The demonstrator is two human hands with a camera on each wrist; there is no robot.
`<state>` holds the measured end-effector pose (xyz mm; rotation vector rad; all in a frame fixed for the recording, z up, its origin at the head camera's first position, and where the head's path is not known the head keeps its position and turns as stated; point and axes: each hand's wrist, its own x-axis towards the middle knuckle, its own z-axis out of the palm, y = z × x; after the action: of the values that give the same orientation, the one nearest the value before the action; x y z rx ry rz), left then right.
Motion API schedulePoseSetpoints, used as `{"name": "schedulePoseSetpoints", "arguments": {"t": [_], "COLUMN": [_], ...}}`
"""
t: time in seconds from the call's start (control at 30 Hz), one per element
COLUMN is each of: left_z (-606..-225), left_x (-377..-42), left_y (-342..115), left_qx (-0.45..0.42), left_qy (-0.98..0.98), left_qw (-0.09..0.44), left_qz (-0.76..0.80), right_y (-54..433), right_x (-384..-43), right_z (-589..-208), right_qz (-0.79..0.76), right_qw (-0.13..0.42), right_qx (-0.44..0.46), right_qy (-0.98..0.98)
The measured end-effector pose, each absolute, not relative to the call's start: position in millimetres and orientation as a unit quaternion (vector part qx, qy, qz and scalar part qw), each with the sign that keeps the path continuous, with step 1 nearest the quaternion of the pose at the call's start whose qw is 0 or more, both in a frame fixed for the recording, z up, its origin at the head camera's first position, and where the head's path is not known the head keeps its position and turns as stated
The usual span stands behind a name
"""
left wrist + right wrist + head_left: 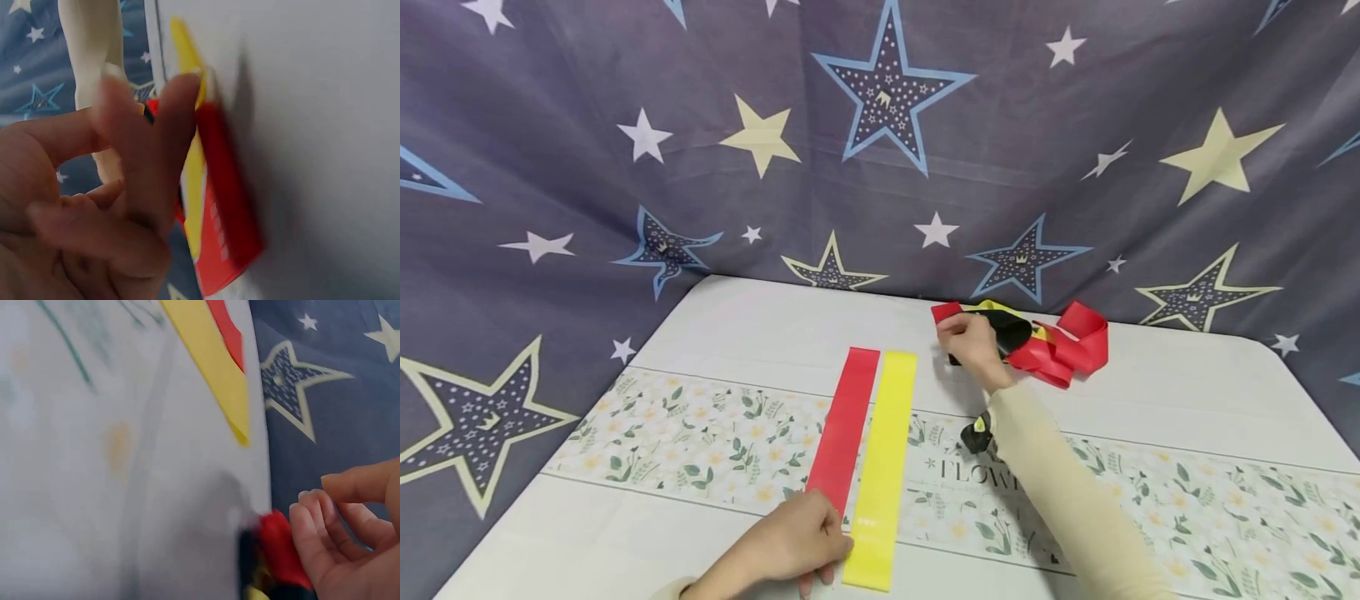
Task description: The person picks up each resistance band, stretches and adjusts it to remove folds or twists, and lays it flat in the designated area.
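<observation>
A flat red band point(844, 429) and a flat yellow band point(883, 450) lie side by side, lengthwise to me. At the red band's near end is my left hand point(797, 537); its fingers look extended and blurred in the left wrist view, with fingertips point(190, 81) close to the red band point(228, 187). Whether they touch it is hard to see. My right hand point(972, 343) hovers by a tangled pile of red bands point(1067, 350), with a black band point(1011, 327) and some yellow. Its fingers are loosely bent, thumb near the fingertips, nothing visible between them.
The table point(700, 321) has a white cover with a floral strip point(700, 433) across it. Behind hangs a dark star-patterned cloth point(700, 183). A small black object point(976, 433) with a yellow patch shows beside my right sleeve point(1060, 492).
</observation>
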<state>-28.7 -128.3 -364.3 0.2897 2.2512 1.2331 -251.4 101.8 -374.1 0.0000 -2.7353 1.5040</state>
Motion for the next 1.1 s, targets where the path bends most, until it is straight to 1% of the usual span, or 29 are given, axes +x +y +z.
{"name": "schedulePoseSetpoints", "arguments": {"t": [0.13, 0.3, 0.43, 0.6, 0.77, 0.93, 1.1], "left_z": [-356.0, -348.6, -346.1, -345.4, -345.4, -346.0, -346.9], "left_x": [-40.6, -56.0, -70.1, -87.6, -101.1, -115.0, -128.2], "left_y": [-131.4, -130.9, -125.5, -115.5, -107.0, -100.0, -92.3], "left_qx": [0.111, 0.115, 0.112, 0.103, 0.099, 0.093, 0.084], "left_qy": [0.852, 0.860, 0.863, 0.871, 0.870, 0.866, 0.867], "left_qw": [0.255, 0.232, 0.218, 0.204, 0.194, 0.195, 0.182], "left_qz": [0.444, 0.439, 0.441, 0.435, 0.443, 0.450, 0.457], "right_y": [119.6, 132.8, 134.0, 130.7, 130.8, 133.6, 135.5], "right_x": [-257.6, -263.0, -265.1, -264.5, -260.9, -255.1, -242.7], "right_z": [-363.1, -361.7, -367.3, -371.6, -371.3, -366.6, -360.1], "right_qz": [0.456, 0.401, 0.344, 0.261, 0.244, 0.288, 0.335], "right_qw": [0.028, 0.016, 0.004, 0.016, 0.063, 0.121, 0.161], "right_qx": [0.012, 0.039, 0.066, 0.070, 0.071, 0.078, 0.094], "right_qy": [-0.890, -0.915, -0.937, -0.962, -0.965, -0.947, -0.924]}}
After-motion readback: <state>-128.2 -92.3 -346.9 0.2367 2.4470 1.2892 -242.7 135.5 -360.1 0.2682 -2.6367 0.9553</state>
